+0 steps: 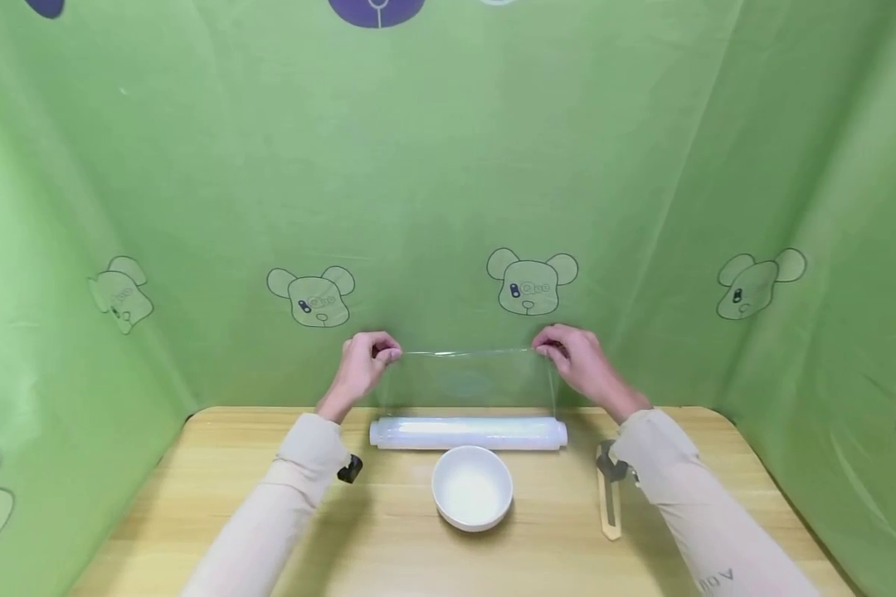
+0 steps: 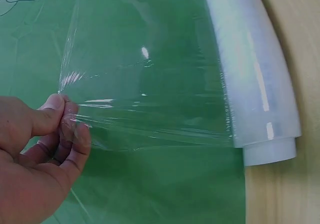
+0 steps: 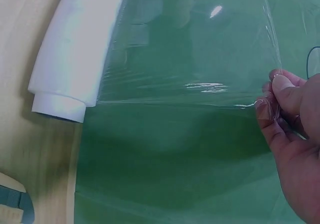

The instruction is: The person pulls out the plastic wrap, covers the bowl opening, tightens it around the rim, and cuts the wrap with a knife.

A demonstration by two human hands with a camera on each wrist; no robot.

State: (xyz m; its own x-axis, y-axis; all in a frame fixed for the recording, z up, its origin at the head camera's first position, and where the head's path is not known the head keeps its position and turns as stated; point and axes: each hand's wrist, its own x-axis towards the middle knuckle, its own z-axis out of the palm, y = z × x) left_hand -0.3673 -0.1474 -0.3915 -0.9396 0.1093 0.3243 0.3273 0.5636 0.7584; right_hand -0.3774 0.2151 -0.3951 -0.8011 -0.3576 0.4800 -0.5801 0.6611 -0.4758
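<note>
A clear sheet of plastic wrap (image 1: 466, 381) stretches up from its roll (image 1: 469, 433), which lies crosswise on the table. My left hand (image 1: 366, 362) pinches the sheet's left corner between thumb and fingers. At the opposite corner my right hand (image 1: 577, 358) pinches the film the same way. In the left wrist view, creases fan out through the film (image 2: 145, 83) from the left thumb (image 2: 52, 106). The right wrist view shows the film's edge bunched at the right fingertips (image 3: 265, 106). Just in front of the roll stands a white bowl (image 1: 472, 489), with nothing in it.
A utility knife (image 1: 609, 497) with a pale yellow and dark body lies on the table (image 1: 216, 506), right of the bowl and partly under the right forearm. Green fabric (image 1: 418, 166) printed with bear heads hangs behind the table and at both sides.
</note>
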